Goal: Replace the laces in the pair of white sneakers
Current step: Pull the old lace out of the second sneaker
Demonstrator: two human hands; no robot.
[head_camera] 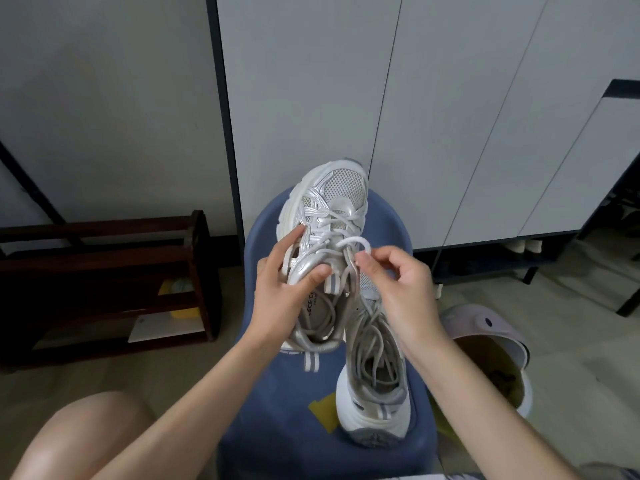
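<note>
A white and silver sneaker [332, 199] is held up over a blue stool [277, 427], toe pointing away from me. My left hand [287, 289] grips its left side, thumb on the silver upper by the tongue. My right hand [398, 282] pinches a loop of white lace [356, 242] at an upper eyelet. Loose greyish laces [322, 327] lie inside this shoe. The second sneaker [375, 386] rests on the stool to the right, heel toward me, with dingy laces heaped in its opening.
A dark wooden shoe rack [104, 278] stands at the left. White cabinet doors [433, 116] rise behind the stool. A lilac bin [485, 327] with an open lid sits at the right. My bare knee [86, 438] is at lower left.
</note>
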